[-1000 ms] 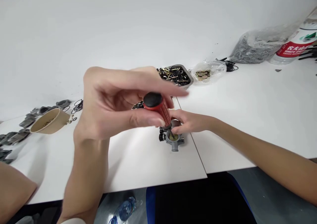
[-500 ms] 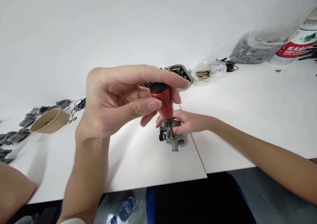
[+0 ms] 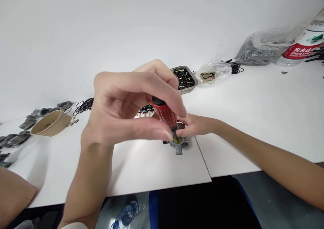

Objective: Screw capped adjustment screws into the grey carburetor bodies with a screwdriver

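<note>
- One grey, round-mouthed metal fitting (image 3: 178, 150): sits on the white tabletop (image 3: 152, 170) before you.
- Your right hand (image 3: 195, 124): grips that fitting.
- Your left hand (image 3: 115, 102): pinches one red-handled, black-capped screwdriver (image 3: 165, 115), shaft down in the fitting's mouth.

Bright, diffuse light is apparently falling from above, leaving the tabletop (image 3: 245, 121) near-white. Soft shadows are lying beside the left forearm (image 3: 89, 175). The floor (image 3: 273, 195) is returning glare at near left; the near black surface (image 3: 202, 205) is losing detail. Motion blur is softening the fingers (image 3: 149, 82) of the left hand (image 3: 111, 87). Wide-lens distortion is stretching the far-right bottle (image 3: 301, 50).
</note>
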The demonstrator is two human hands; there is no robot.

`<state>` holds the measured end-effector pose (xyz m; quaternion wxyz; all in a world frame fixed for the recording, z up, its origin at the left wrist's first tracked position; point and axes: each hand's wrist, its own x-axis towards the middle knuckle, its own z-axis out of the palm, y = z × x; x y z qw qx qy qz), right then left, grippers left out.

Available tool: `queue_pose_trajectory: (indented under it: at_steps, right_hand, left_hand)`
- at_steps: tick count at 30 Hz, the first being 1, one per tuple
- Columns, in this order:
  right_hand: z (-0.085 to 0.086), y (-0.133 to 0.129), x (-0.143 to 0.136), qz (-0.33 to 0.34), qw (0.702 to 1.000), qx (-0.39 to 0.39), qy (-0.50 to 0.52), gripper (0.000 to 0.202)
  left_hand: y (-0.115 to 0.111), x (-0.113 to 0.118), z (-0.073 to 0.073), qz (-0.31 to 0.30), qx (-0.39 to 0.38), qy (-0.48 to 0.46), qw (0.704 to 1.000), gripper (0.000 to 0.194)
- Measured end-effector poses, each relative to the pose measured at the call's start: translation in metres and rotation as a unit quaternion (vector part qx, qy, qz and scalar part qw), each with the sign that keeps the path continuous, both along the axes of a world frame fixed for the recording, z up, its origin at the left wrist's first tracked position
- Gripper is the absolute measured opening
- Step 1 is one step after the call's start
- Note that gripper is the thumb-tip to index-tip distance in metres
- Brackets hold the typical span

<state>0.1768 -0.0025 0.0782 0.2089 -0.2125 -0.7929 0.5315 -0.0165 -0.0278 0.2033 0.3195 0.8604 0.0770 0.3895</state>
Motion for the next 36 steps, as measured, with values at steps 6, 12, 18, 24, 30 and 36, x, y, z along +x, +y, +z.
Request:
queue_pose_trajectory:
  at_steps: [6,12,18,24,30,36]
  right_hand:
    - [0.0017,-0.0009,-0.0003,0.018,1.000,-0.017,0.001,0.039]
    - [-0.0019,-0.0001,-0.0001,0.006,1.000,-0.016,0.014,0.036]
    - [-0.0001,-0.0005,0.0000,0.008,1.000,-0.023,0.010,0.037]
    - [0.0005,-0.0003,0.0002,0.023,0.999,-0.034,-0.001,0.041]
    - [0.0016,-0.0007,0.0000,0.013,0.999,-0.035,0.002,0.037]
    - [0.0027,-0.0012,-0.0006,0.011,1.000,-0.023,-0.002,0.042]
  left_hand:
    - [0.0017,-0.0009,0.0018,-0.009,-0.036,0.013,0.999,0.025]
    - [0.0012,-0.0027,0.0002,0.000,0.003,0.009,1.000,0.028]
    - [-0.0011,-0.0040,0.0036,-0.005,0.029,0.060,0.998,0.025]
    - [-0.0003,-0.0037,0.0022,0.042,0.013,0.023,0.999,0.033]
    - [0.0015,-0.0013,0.0002,0.044,0.056,0.029,0.997,0.021]
    - [0.0010,-0.0023,0.0008,0.024,-0.006,0.028,0.999,0.027]
